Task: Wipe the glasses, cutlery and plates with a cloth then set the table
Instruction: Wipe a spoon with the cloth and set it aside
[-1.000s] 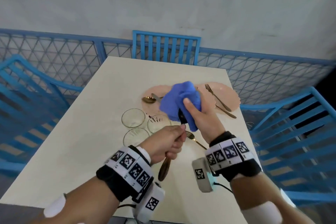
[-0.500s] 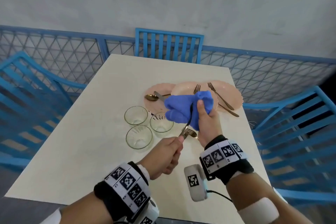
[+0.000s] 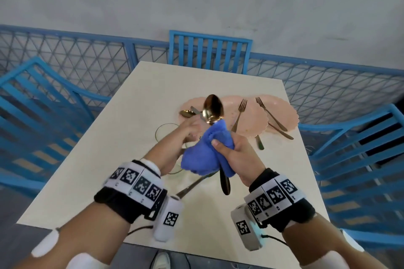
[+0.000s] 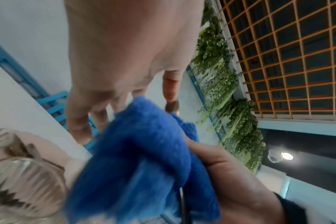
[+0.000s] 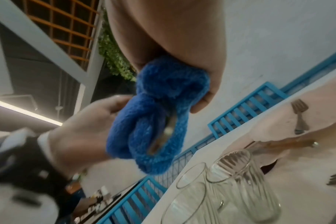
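A gold spoon (image 3: 213,108) stands upright over the table, bowl on top. Its handle (image 3: 225,183) runs down through the blue cloth (image 3: 203,155) and hangs out below. My right hand (image 3: 230,148) grips the cloth, wrapped round the handle; the right wrist view shows the handle (image 5: 167,131) in the cloth's fold (image 5: 159,115). My left hand (image 3: 192,130) pinches the spoon just under the bowl. In the left wrist view its thumb (image 4: 171,86) touches the spoon (image 4: 172,106) above the cloth (image 4: 144,151). Pink plates (image 3: 282,113) carry two forks (image 3: 239,113).
Three glasses stand left of the plates, partly hidden by my left arm; one rim (image 3: 162,134) shows. Another spoon (image 3: 187,113), a knife and a fork (image 3: 192,185) lie on the cream table (image 3: 109,148). Blue chairs (image 3: 209,50) and a mesh railing surround it.
The spoon now stands bowl-up above the cloth. My left hand has moved from the handle near me up to the spoon's neck. The cloth now wraps the handle.
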Action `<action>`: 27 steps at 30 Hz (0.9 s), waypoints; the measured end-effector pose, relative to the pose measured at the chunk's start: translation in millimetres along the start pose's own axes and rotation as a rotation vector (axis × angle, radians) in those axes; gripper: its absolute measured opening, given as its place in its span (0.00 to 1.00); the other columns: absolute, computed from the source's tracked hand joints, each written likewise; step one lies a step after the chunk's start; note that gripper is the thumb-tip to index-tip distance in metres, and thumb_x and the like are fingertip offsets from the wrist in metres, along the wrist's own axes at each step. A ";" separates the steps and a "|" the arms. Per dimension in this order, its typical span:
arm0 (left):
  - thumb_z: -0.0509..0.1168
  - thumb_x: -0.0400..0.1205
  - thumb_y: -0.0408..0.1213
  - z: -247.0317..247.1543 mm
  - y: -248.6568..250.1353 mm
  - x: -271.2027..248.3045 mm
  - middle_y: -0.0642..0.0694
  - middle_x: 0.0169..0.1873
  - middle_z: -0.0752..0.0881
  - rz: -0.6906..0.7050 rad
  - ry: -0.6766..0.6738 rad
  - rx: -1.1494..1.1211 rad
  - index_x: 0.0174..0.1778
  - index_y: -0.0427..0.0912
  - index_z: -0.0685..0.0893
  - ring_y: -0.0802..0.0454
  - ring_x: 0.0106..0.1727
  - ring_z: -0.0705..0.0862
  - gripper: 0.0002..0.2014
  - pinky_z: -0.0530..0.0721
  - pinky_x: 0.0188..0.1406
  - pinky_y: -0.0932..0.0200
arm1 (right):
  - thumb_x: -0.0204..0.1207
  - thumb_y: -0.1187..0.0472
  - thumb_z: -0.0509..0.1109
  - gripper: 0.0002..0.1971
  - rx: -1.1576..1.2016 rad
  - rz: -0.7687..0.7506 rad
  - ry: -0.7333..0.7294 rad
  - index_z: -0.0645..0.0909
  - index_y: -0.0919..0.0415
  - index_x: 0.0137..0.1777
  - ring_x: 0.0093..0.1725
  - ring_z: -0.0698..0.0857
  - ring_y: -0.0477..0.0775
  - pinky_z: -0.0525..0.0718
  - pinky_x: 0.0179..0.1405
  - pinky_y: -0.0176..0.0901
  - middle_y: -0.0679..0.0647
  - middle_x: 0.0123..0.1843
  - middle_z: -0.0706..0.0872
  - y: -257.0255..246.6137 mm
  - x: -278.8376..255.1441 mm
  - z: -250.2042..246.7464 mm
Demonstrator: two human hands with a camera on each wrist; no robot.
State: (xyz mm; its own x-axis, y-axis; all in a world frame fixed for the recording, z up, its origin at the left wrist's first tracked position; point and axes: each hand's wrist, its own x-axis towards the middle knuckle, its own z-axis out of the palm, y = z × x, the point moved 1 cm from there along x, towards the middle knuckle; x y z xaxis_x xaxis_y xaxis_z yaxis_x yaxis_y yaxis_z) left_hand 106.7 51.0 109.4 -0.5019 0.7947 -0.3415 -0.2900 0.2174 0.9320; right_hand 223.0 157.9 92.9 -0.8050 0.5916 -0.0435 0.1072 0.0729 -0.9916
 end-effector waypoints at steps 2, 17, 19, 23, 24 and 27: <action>0.56 0.86 0.47 4.0 2.4 5.7 0.47 0.56 0.87 -0.011 -0.006 -0.143 0.63 0.42 0.82 0.54 0.54 0.85 0.17 0.81 0.56 0.58 | 0.76 0.58 0.68 0.13 -0.084 -0.008 -0.082 0.82 0.65 0.56 0.57 0.86 0.59 0.83 0.61 0.53 0.62 0.54 0.88 0.1 -0.8 10.3; 0.51 0.89 0.39 -69.2 -55.0 14.7 0.48 0.25 0.87 -0.087 0.586 -0.509 0.41 0.40 0.76 0.55 0.25 0.74 0.14 0.70 0.13 0.71 | 0.77 0.59 0.70 0.08 -0.401 0.207 -0.465 0.82 0.63 0.41 0.44 0.86 0.54 0.84 0.49 0.41 0.58 0.42 0.88 24.1 -26.2 6.7; 0.51 0.89 0.40 -95.4 -67.9 14.6 0.46 0.32 0.84 -0.101 0.638 -0.290 0.45 0.40 0.77 0.53 0.26 0.76 0.13 0.72 0.14 0.71 | 0.79 0.58 0.68 0.06 -0.352 0.213 -0.290 0.83 0.60 0.45 0.47 0.86 0.52 0.84 0.51 0.42 0.56 0.44 0.88 29.0 -24.7 -8.3; 0.53 0.87 0.39 -124.1 -109.9 20.6 0.43 0.32 0.79 -0.259 0.615 0.172 0.51 0.35 0.79 0.48 0.29 0.76 0.12 0.82 0.29 0.56 | 0.79 0.55 0.67 0.08 -0.088 0.267 0.085 0.82 0.59 0.52 0.52 0.86 0.55 0.83 0.47 0.46 0.55 0.48 0.89 25.7 -13.4 -27.9; 0.54 0.87 0.39 -127.1 -118.1 23.7 0.41 0.31 0.79 -0.289 0.607 0.258 0.50 0.34 0.79 0.45 0.29 0.77 0.13 0.84 0.35 0.50 | 0.79 0.55 0.67 0.07 -0.065 0.264 0.104 0.83 0.57 0.51 0.52 0.86 0.55 0.83 0.48 0.46 0.54 0.48 0.89 23.2 -12.2 -30.3; 0.56 0.86 0.41 -135.9 -135.0 33.7 0.30 0.38 0.85 -0.329 0.591 0.481 0.47 0.31 0.82 0.34 0.39 0.85 0.17 0.84 0.51 0.44 | 0.79 0.53 0.67 0.09 -0.068 0.239 0.116 0.83 0.56 0.52 0.56 0.87 0.56 0.83 0.59 0.55 0.58 0.52 0.89 21.3 -11.7 -38.0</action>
State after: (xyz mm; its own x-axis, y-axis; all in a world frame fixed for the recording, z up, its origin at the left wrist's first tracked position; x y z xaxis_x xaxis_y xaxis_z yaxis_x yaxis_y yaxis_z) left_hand 18.2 -28.6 -44.4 -0.8367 0.2484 -0.4880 -0.1838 0.7120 0.6777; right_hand 256.9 183.0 76.9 -0.6807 0.6860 -0.2570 0.3280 -0.0284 -0.9443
